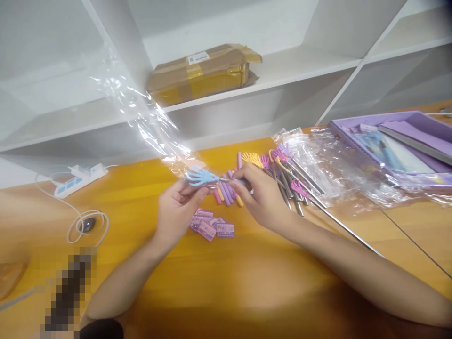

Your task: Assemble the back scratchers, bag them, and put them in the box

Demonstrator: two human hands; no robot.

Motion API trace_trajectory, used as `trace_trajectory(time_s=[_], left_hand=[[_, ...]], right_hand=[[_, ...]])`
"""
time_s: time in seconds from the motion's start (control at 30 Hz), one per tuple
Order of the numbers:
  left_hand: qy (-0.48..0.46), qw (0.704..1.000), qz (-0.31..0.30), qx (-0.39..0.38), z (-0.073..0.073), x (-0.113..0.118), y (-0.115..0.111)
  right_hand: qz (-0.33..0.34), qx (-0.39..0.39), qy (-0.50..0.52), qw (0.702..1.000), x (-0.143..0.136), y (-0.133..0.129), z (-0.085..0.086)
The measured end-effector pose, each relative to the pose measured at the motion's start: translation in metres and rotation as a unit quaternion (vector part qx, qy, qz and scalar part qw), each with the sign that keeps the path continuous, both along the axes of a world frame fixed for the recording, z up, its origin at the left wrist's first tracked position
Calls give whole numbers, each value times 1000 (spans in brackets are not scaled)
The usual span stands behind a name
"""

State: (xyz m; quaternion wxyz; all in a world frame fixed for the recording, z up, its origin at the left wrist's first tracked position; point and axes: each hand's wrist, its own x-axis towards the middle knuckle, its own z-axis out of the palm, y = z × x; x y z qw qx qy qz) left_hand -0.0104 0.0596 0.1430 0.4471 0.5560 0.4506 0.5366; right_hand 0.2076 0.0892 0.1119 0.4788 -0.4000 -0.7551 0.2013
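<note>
A back scratcher with a light blue hand-shaped head (pixel 203 176) lies level between my hands, over the table. My right hand (pixel 263 197) is closed on its shaft, just behind the head. With thumb and fingers, my left hand (pixel 176 200) pinches a long clear plastic bag (pixel 151 113) at the blue head. The head appears to be in the bag's mouth, though glare blurs the edge. Several purple, pink and yellow tubes (pixel 226 192) lie behind the hands. Small pink and purple printed pieces (pixel 208 227) sit in a loose pile below them.
More back scratchers (pixel 296 186) with metal shafts lie right of my right hand, beside crumpled clear bags (pixel 325 165). A purple box (pixel 406 181) stands at far right. A power strip (pixel 81 180) and a mouse (pixel 87 225) are left. A taped carton (pixel 205 75) rests on the shelf.
</note>
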Motion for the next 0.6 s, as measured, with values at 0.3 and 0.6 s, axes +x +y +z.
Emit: trace_trajectory(time_s=[0.3, 0.6], left_hand=[[52, 998, -34, -6, -17, 11, -13], [120, 992, -23, 16, -22, 4, -4]], right_hand=[[36, -115, -13, 993, -16, -12, -16], [151, -221, -32, 963, -14, -25, -6]])
